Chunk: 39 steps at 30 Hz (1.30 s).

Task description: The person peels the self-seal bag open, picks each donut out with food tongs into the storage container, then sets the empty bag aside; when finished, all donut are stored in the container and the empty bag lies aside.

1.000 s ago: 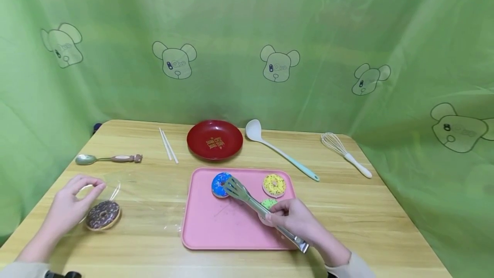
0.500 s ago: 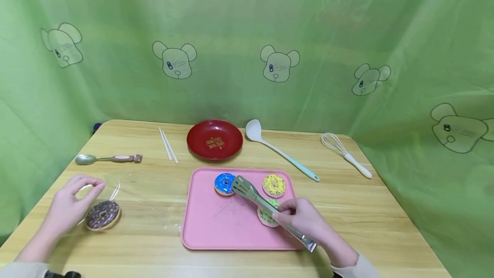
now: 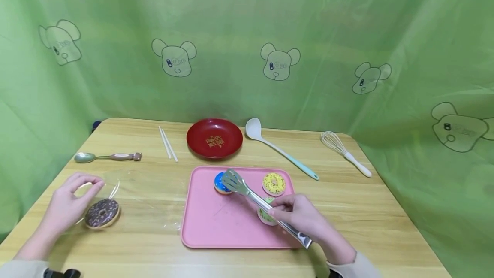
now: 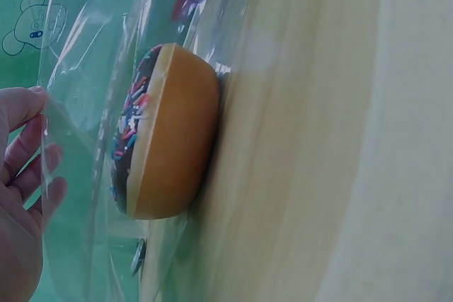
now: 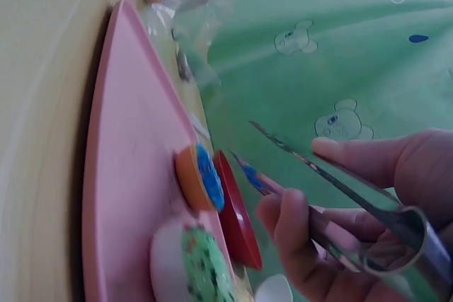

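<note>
My left hand (image 3: 71,200) pinches the edge of a clear plastic bag (image 3: 154,196). Inside the bag rests a chocolate toy donut (image 3: 102,213) with sprinkles, seen from its side in the left wrist view. With thumb and fingers my right hand (image 3: 302,218) holds metal tongs (image 3: 252,196), whose slotted tip covers part of a blue donut (image 3: 218,183) in the head view. From the right wrist, the tongs' arms are spread, with nothing between them, apart from the blue donut (image 5: 202,178). A green donut (image 3: 265,218), partly hidden by the tongs, and a yellow donut (image 3: 269,188) lie on the pink tray (image 3: 216,235).
Behind the tray stand a red plate (image 3: 197,138) and a ladle (image 3: 285,155). White chopsticks (image 3: 167,143) and a spoon (image 3: 119,156) lie at the back left, a whisk (image 3: 347,153) at the back right. Green curtain (image 3: 239,20) surrounds the table.
The tongs moved right and down off the blue donut, then came back left over it. The blue donut shifted slightly right on the tray. My left hand stays nearly still.
</note>
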Available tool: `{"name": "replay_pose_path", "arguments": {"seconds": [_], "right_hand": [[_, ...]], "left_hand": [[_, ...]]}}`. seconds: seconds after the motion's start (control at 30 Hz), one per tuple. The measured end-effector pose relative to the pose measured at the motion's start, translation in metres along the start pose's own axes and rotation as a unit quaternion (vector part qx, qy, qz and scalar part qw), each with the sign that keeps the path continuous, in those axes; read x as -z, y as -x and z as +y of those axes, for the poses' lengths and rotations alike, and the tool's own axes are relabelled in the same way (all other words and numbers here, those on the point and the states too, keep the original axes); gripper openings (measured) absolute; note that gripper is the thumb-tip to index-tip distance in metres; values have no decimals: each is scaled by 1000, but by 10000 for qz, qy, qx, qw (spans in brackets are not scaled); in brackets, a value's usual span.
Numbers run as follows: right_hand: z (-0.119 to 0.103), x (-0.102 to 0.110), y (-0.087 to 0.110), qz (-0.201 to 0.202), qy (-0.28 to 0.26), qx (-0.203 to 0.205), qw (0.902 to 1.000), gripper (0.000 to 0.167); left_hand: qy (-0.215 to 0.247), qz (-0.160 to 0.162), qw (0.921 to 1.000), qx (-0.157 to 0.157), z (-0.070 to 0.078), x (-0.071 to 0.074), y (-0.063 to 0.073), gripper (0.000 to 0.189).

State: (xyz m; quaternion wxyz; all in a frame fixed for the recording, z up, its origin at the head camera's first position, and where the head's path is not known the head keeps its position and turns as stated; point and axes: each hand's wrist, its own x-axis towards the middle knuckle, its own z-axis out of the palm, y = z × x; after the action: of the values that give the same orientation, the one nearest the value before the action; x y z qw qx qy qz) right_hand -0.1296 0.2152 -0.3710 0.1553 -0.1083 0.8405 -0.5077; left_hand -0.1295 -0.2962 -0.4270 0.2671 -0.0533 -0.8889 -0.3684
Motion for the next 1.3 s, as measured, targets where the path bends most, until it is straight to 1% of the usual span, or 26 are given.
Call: {"name": "replay_pose_path", "arguments": {"seconds": [0.1, 0.23, 0.3, 0.5, 0.73, 0.83, 1.03, 1.17, 1.3], "right_hand": [[-3, -8, -4, -245, -215, 96, 9994, 33], [-7, -22, -11, -416, -263, 227, 9985, 32], [-10, -29, -15, -486, -223, 251, 9983, 31], [-16, -51, -26, -671, -11, 189, 9976, 30], [-23, -78, -46, -935, 59, 370, 9949, 22], [-27, -90, -53, -983, 132, 428, 9941, 17], [-35, -111, -66, -969, 86, 287, 9948, 14], [-38, -124, -75, -1012, -66, 101, 9948, 13], [-39, -135, -84, -1077, -66, 60, 9941, 12]], "left_hand": [[-25, -22, 10000, 46, 1, 1, 0, 12], [-39, -6, 10000, 43, 4, 3, 1, 12], [-64, -19, 10000, 57, 4, 4, 1, 13], [-100, -192, 9996, 161, 4, 5, -1, 16], [-68, -85, 9999, 99, 3, 6, 1, 13], [-73, -30, 10000, 57, 3, 5, 1, 12], [-41, 11, 10000, -7, 4, 4, 1, 11], [8, 9, 10000, -1, 4, 5, 1, 12], [14, 13, 10000, 28, 3, 5, 3, 12]]}}
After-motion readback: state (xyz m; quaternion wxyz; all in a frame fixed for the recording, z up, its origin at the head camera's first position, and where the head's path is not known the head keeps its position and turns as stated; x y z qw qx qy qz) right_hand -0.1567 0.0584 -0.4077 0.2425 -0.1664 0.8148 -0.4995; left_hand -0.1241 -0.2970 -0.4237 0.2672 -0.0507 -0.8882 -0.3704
